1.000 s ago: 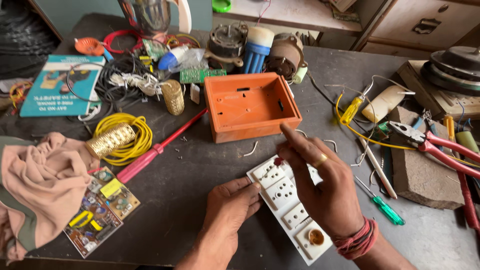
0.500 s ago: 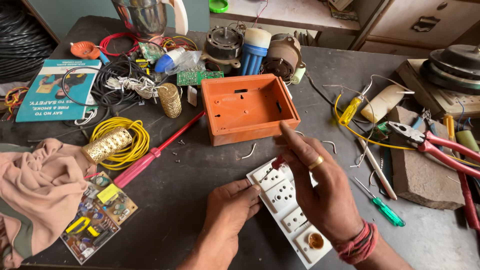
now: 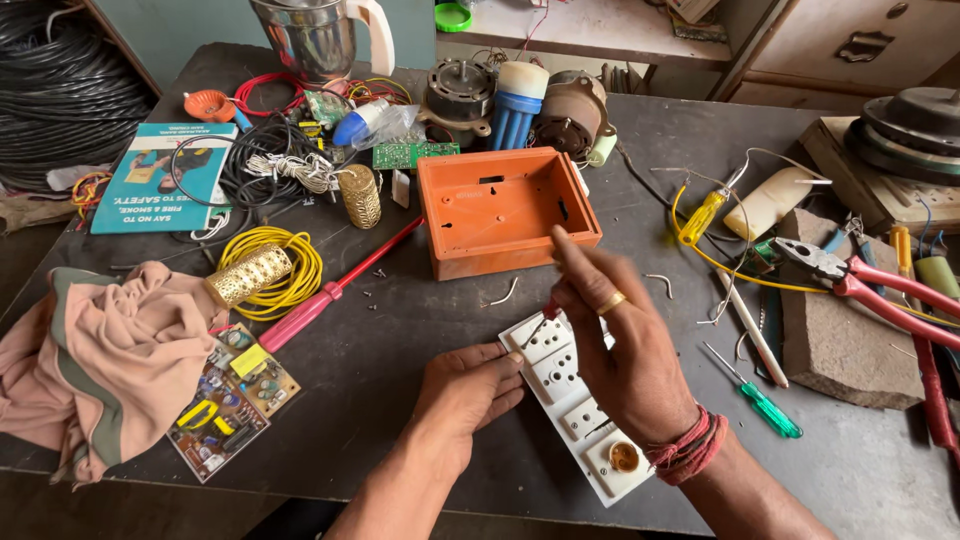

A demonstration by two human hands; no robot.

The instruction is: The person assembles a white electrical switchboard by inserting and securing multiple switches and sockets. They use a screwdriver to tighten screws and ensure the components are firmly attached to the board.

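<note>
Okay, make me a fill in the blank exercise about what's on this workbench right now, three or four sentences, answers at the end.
1. The left hand steadies a white socket plate that lies flat on the dark ____.
2. Just beyond both hands sits an open, empty plastic box coloured ____.
3. The right hand wears a ring and holds a small tool with a ____ handle against the plate.
4. The long pink screwdriver lies beside a coil of ____ wire.

Missing words: table; orange; red; yellow
</note>
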